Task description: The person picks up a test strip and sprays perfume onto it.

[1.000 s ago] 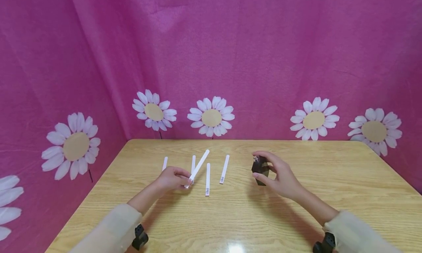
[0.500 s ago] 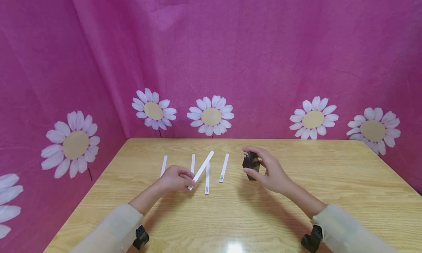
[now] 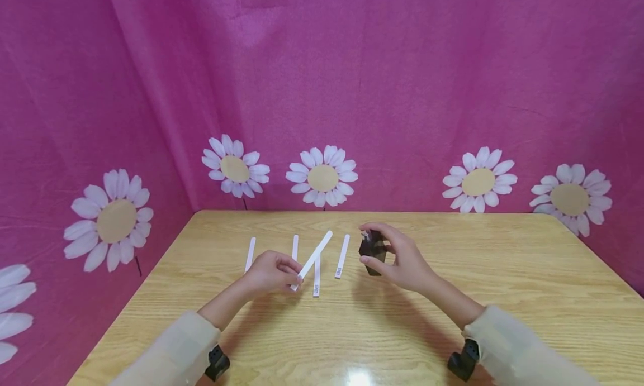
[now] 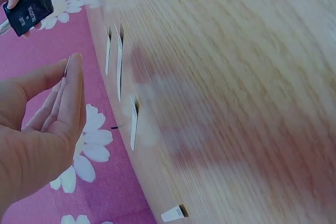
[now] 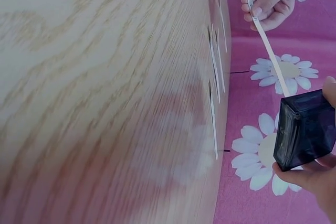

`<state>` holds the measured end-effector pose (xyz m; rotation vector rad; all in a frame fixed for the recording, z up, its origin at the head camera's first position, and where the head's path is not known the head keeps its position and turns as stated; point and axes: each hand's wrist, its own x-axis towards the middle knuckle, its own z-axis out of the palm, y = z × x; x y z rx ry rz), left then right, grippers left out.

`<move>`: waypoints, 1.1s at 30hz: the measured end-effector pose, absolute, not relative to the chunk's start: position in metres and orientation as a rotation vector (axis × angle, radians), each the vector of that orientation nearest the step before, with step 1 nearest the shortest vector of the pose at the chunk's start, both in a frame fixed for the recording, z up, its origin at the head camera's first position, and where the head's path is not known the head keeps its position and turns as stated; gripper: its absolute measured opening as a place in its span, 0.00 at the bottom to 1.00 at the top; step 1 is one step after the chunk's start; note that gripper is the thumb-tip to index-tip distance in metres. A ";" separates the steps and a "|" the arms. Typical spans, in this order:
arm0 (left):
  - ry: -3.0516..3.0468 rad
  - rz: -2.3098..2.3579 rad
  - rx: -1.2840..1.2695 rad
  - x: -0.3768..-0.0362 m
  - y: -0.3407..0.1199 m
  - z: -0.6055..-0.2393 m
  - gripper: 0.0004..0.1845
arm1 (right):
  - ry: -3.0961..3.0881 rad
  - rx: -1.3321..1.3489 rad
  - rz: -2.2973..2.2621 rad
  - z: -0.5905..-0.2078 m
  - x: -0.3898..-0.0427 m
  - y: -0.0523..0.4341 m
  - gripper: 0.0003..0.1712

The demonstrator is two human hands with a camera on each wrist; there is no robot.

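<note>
White paper strip [image 3: 315,254], pinched by the left hand [image 3: 271,273], slants up-right toward the dark bottle [image 3: 373,253] gripped by the right hand [image 3: 402,258].

A staged recording booth or makeshift studio corner, not a lived-in room. Shown by the crinkled magenta fabric backdrop [image 3: 402,84] hung on two sides and meeting in a corner behind the light wooden table with printed oak grain [image 3: 503,296]. Printed along the cloth just above table height, large white paper-like daisies with tan centres [image 3: 322,178] (one row, evenly spaced, plainly decoration). Laid out in a neat row on the tabletop, narrow white paper tester strips [image 3: 342,256], like a perfume-sampling setup. Glossy glare on the near table edge from overhead lighting. Strapped at both cream sleeves, small black wrist-mounted cameras [image 3: 461,361].
</note>
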<state>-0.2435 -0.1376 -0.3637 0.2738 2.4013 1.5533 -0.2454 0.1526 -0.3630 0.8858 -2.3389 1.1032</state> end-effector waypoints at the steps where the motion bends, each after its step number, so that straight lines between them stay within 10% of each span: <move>1: 2.399 1.553 0.275 -0.243 -0.137 -0.364 0.12 | -2.346 0.882 1.107 -0.363 -0.245 0.152 0.31; 33: 2.397 1.581 0.282 -0.244 -0.137 -0.365 0.12 | -2.215 0.876 1.055 -0.368 -0.246 0.152 0.31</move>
